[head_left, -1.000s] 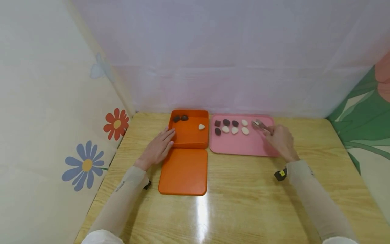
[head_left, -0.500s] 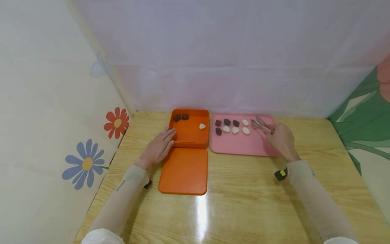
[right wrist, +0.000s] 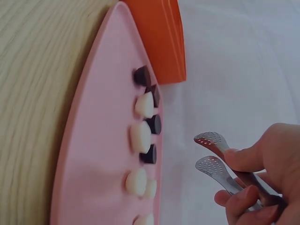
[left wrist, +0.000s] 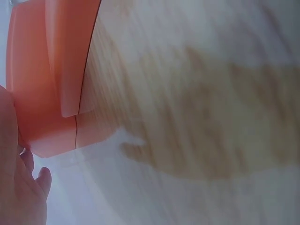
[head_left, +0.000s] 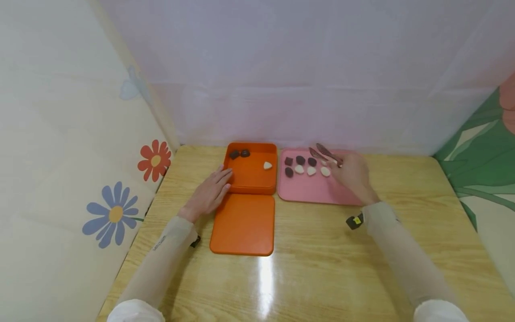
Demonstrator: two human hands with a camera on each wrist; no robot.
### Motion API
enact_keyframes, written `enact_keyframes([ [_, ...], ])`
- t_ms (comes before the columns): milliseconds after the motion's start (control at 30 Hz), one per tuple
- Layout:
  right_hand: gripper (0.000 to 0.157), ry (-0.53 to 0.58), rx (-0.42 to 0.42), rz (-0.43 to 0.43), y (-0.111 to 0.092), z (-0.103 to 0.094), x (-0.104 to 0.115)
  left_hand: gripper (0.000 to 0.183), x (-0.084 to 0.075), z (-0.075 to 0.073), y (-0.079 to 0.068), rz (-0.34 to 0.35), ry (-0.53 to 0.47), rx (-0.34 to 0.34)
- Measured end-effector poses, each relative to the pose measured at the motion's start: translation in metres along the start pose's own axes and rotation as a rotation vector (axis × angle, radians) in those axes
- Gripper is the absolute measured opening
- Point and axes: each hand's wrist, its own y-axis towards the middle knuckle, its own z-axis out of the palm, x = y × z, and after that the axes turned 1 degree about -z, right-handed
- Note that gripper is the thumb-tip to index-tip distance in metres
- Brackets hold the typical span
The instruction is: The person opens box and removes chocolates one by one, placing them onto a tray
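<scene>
My left hand (head_left: 207, 194) lies with straight fingers against the left wall of the orange box (head_left: 251, 182). Inside that box are two dark chocolates (head_left: 245, 153) at the back left and one white chocolate (head_left: 267, 165) at the right. My right hand (head_left: 351, 174) grips metal tongs (right wrist: 225, 176) with perforated tips. The tips stand apart with nothing between them, raised over the back of the pink tray (head_left: 306, 190). Dark chocolates (head_left: 289, 172) and white chocolates (right wrist: 140, 136) sit in two rows on the tray; the hand partly covers the right end.
An orange lid (head_left: 242, 226) lies flat on the wooden table (head_left: 322, 259), directly in front of the box. The tray stands close beside the box's right side. A pale cloth backdrop (head_left: 257, 80) rises behind the table.
My right hand has moved left and up with the tongs, away from the white chocolate at the tray's right end. My left hand has stayed at the box.
</scene>
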Motion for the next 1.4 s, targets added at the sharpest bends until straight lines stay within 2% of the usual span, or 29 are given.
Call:
enact_keyframes([
  [33,0.022,0.014,0.001,-0.003,0.001,0.0,0.004,0.053,0.0,0.0,0.0,0.002,-0.002,-0.002],
  [100,0.027,0.045,0.011,-0.003,0.003,0.0,0.012,0.052,0.0,0.0,0.001,0.005,0.003,-0.007],
  [133,0.032,0.064,0.027,0.011,0.004,0.0,0.016,0.052,0.0,0.0,0.001,0.008,0.006,-0.01],
  [300,0.034,0.112,0.083,0.054,0.008,-0.002,0.034,0.053,-0.001,-0.001,0.001,0.006,0.005,-0.004],
  [467,0.035,0.159,0.093,0.04,0.012,0.001,0.05,0.053,-0.001,-0.001,-0.001,-0.004,0.008,0.004],
  [667,0.033,0.143,0.075,-0.027,0.014,0.006,0.059,0.053,-0.002,0.0,0.0,0.0,-0.002,0.001],
  [833,0.031,0.158,0.074,-0.049,0.016,0.009,0.066,0.052,-0.002,0.0,0.0,-0.005,-0.01,0.0],
  [1033,0.034,0.206,0.123,-0.019,0.018,0.017,0.077,0.053,-0.001,-0.001,0.0,-0.009,-0.001,0.009],
  [1200,0.034,0.181,0.143,-0.061,0.019,0.021,0.085,0.053,-0.002,-0.002,-0.001,-0.008,-0.001,0.009],
  [1400,0.037,0.191,0.199,-0.047,0.021,0.024,0.095,0.054,-0.003,-0.002,-0.001,-0.014,-0.003,0.012],
])
